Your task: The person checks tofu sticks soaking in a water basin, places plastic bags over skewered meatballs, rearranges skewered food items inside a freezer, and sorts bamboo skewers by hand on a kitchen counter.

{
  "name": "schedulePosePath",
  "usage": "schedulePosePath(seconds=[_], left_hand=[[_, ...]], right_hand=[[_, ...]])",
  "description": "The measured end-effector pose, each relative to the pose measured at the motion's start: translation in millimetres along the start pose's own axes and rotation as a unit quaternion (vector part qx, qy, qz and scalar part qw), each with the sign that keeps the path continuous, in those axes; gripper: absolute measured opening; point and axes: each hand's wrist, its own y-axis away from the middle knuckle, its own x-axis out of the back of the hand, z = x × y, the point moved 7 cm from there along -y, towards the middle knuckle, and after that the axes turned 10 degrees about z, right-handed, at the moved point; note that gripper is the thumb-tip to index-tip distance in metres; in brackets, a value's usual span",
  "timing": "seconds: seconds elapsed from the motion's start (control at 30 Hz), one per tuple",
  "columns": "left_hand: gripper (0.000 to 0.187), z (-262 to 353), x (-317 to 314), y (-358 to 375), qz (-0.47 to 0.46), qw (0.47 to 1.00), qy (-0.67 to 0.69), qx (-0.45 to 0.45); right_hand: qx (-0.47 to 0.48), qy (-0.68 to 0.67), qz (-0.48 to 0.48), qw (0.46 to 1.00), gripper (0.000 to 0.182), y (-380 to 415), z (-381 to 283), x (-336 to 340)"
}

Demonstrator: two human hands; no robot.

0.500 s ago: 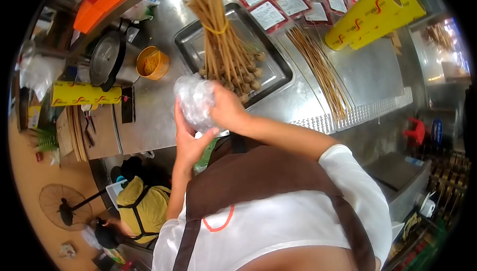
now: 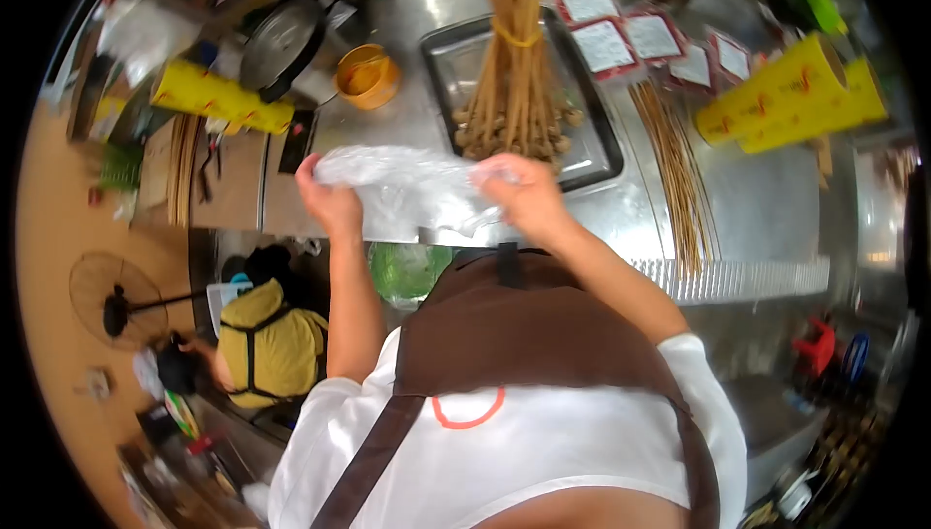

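Note:
A clear, crumpled plastic bag (image 2: 407,185) is stretched sideways between my two hands in front of the counter. My left hand (image 2: 332,201) is closed on its left end, and my right hand (image 2: 527,199) grips the other end. Just beyond the bag, a bundle of wooden skewers (image 2: 517,64) tied with a yellow band rests in a dark metal tray (image 2: 603,146). Round brownish balls (image 2: 543,137) sit on the skewers' near ends. The bag and my right hand partly cover the tray's near edge.
Loose thin skewers (image 2: 674,175) lie right of the tray, near labelled red packets (image 2: 652,36) and yellow film rolls (image 2: 776,93). To the left are an orange tub (image 2: 369,78), a lidded pot (image 2: 283,44) and another yellow roll (image 2: 218,95). A person in yellow (image 2: 272,345) is at lower left.
The bunched plastic bag has been spread out wide as my hands moved apart. My view has shifted, so the counter's things appear further right.

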Motion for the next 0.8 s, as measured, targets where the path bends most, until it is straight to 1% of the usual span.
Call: schedulePosePath(seconds=[0.03,0.07,0.1,0.13,0.17,0.2,0.23,0.27,0.3,0.33,0.37,0.4,0.43,0.47,0.53,0.6,0.67,0.7,0.73,0.8], left_hand=[[0.038,6,1,4,0.000,0.982,-0.127,-0.140],[0.038,-1,6,11,0.010,0.982,-0.132,-0.134],[0.039,-13,-3,19,-0.058,0.978,-0.182,-0.081],[0.040,-24,-16,26,-0.129,0.965,-0.226,-0.031],[0.039,-32,-18,36,-0.183,0.962,-0.200,0.027],[0.039,-38,-18,46,-0.194,0.967,-0.151,0.072],[0.040,-42,-19,57,-0.212,0.966,-0.098,0.112],[0.041,-15,-20,66,-0.280,0.952,-0.013,0.124],[0.038,9,-21,73,-0.288,0.948,-0.016,0.133],[0.037,18,-18,84,-0.308,0.936,-0.017,0.168],[0.035,19,-20,97,-0.340,0.922,0.010,0.186],[0.033,36,-18,108,-0.381,0.908,0.020,0.174],[0.031,22,-21,125,-0.432,0.873,-0.039,0.224],[0.030,46,-23,138,-0.450,0.853,-0.017,0.264],[0.030,62,-39,163,-0.504,0.830,-0.011,0.238],[0.031,79,-57,189,-0.546,0.815,-0.004,0.196],[0.032,98,-75,214,-0.584,0.796,0.003,0.160],[0.032,108,-85,225,-0.601,0.787,0.006,0.136],[0.032,118,-95,236,-0.618,0.778,0.012,0.114],[0.033,135,-111,257,-0.649,0.757,0.025,0.073]], right_hand=[[0.018,-0.028,0.026,0.999,0.016,-5,-2,7],[0.035,-0.058,0.058,0.996,0.014,-9,-3,14],[0.032,-0.074,0.080,0.993,0.015,-8,-4,17],[0.037,-0.074,0.083,0.993,0.015,-12,-1,19],[0.085,-0.095,0.102,0.987,0.015,-15,2,23],[0.136,-0.115,0.129,0.976,0.014,-15,-1,31],[0.114,-0.105,0.104,0.982,0.018,-12,-7,29],[0.119,-0.041,0.069,0.990,0.026,-10,-7,29],[0.134,-0.112,0.020,0.984,0.035,-10,-3,25],[0.140,-0.067,0.016,0.988,0.045,-10,2,24],[0.118,-0.134,-0.025,0.984,0.053,-11,17,19],[0.167,-0.125,-0.068,0.976,0.053,-4,12,17],[0.173,-0.069,-0.054,0.981,0.056,4,9,21],[0.173,-0.043,-0.052,0.983,0.056,11,2,27],[0.168,0.001,-0.057,0.984,0.051,18,3,44],[0.179,0.053,-0.028,0.982,0.049,31,-3,76],[0.198,0.062,0.054,0.977,0.047,48,11,111],[0.171,0.036,0.087,0.981,0.044,61,16,135],[0.173,0.036,0.124,0.976,0.044,73,26,158],[0.230,0.100,0.305,0.918,0.043,104,46,213]])
